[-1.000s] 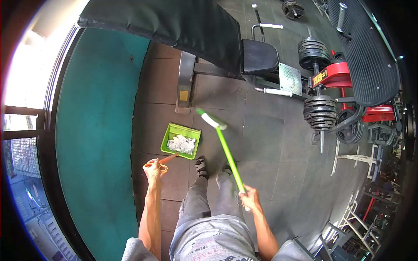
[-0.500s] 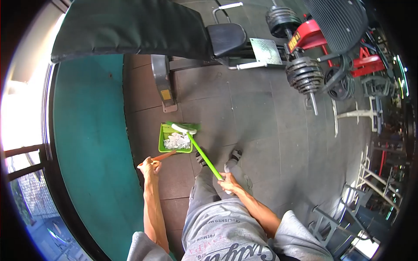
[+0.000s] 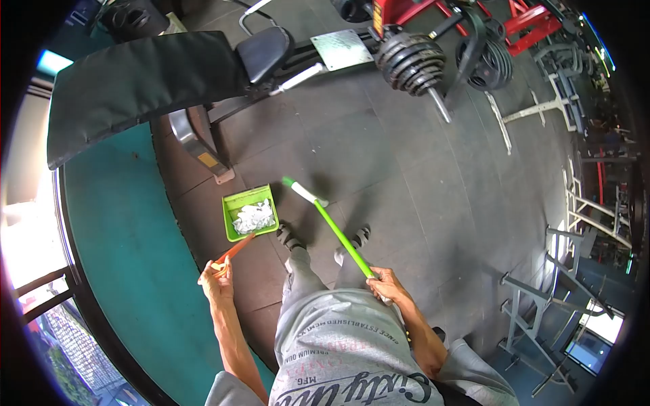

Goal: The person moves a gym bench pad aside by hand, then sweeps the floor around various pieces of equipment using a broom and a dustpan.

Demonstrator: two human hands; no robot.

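L hand [image 3: 217, 283]: you're curling fingers round orange handle [image 3: 234, 250].
Dustpan [image 3: 246, 196]: sitting ctr-left, holding white scraps [image 3: 254, 217].
Broom [image 3: 342, 237]: now hanging R of dustpan, no longer overlapping; prob not sweeping in rn.
R hand [image 3: 389, 285]: you're gripping broom's near end.

Grey shirt [image 3: 352, 352] is showing "SINCE ESTABLISHED" nearest its hem; "PREMIUM" and "MFG." are sitting farther up, plus big script reading "Sixty". Yellow label [image 3: 207, 160] on bench leg [image 3: 191, 137], beyond shirt, is coming out unreadable.
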